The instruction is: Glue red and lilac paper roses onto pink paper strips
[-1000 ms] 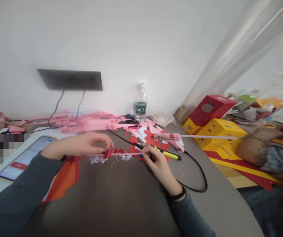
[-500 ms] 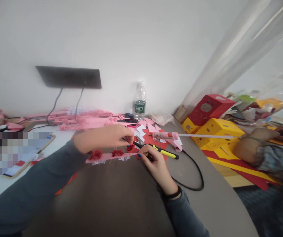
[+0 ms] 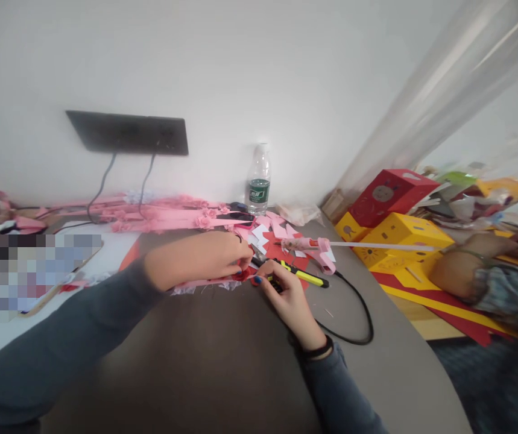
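Observation:
My left hand reaches over the desk with its fingers closed on a red paper flower at the right end of a pink paper strip. My forearm and hand cover most of the strip; white crinkled pieces stick out along its lower edge. My right hand pinches the strip's right tip between thumb and forefinger. Just beyond my right hand lie a yellow-black utility knife and a pink glue gun with a long white glue stick in it.
Behind my hands are red and white paper scraps, pink paper flower strips and a water bottle. A phone lies left. The glue gun's black cable loops right. Yellow and red boxes stand near another person's arm.
My left hand has moved slightly right and down onto the end flower, and now hides the other red flowers. My right hand keeps its pinch. The view has shifted slightly.

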`<control>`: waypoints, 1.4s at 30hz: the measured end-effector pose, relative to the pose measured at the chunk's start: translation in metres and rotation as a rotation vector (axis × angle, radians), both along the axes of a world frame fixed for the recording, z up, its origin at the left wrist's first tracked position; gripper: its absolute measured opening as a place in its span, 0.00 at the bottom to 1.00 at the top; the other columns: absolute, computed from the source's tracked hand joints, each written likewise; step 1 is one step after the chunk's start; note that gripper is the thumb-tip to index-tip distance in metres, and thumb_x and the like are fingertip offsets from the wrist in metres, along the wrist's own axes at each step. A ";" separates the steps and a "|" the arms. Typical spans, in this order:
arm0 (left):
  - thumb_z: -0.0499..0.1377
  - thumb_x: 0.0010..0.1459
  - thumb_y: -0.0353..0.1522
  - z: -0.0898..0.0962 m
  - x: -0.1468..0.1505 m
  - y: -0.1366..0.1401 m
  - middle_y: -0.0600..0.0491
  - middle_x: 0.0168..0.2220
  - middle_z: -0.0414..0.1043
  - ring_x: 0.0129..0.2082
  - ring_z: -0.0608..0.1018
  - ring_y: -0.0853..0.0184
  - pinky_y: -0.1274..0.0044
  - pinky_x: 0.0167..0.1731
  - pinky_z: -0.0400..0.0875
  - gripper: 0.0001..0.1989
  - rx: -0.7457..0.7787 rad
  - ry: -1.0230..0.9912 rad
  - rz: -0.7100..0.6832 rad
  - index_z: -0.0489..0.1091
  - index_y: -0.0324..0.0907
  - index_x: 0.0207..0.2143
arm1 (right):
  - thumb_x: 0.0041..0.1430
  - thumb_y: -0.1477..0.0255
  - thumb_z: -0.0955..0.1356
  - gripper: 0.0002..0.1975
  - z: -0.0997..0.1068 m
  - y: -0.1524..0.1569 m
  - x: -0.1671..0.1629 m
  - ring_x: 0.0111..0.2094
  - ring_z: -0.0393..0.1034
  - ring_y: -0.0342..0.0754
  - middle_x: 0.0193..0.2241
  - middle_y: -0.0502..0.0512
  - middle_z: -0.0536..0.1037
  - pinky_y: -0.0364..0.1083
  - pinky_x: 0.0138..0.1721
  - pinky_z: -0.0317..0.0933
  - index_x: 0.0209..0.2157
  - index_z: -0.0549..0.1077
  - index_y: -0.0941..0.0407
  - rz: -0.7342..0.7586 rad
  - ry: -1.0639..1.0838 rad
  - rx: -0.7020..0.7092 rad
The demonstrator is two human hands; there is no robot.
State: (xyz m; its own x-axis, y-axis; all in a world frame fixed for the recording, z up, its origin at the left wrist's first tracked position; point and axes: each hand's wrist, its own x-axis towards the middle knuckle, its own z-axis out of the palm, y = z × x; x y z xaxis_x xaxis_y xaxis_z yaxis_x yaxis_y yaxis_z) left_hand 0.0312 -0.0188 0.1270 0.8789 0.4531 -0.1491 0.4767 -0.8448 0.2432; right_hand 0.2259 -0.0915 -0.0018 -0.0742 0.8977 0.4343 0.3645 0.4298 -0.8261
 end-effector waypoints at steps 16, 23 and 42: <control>0.54 0.65 0.25 -0.031 -0.010 -0.007 0.53 0.38 0.73 0.39 0.75 0.65 0.74 0.39 0.64 0.08 -0.038 -0.257 -0.012 0.71 0.42 0.36 | 0.68 0.63 0.66 0.12 0.002 -0.001 0.000 0.29 0.66 0.47 0.27 0.52 0.72 0.45 0.32 0.60 0.30 0.70 0.54 0.025 -0.014 -0.023; 0.55 0.59 0.24 -0.029 -0.012 -0.004 0.54 0.39 0.72 0.37 0.75 0.66 0.76 0.37 0.65 0.07 -0.222 -0.246 0.075 0.70 0.43 0.33 | 0.68 0.62 0.66 0.12 0.001 -0.001 0.002 0.29 0.65 0.46 0.27 0.51 0.72 0.44 0.31 0.59 0.32 0.70 0.54 0.059 0.002 -0.090; 0.56 0.56 0.21 -0.019 0.006 0.000 0.52 0.36 0.71 0.35 0.74 0.65 0.74 0.31 0.62 0.08 -0.229 -0.100 0.101 0.68 0.41 0.28 | 0.67 0.55 0.66 0.18 0.001 0.000 0.004 0.26 0.62 0.45 0.26 0.50 0.71 0.44 0.29 0.57 0.31 0.71 0.54 0.057 0.041 -0.167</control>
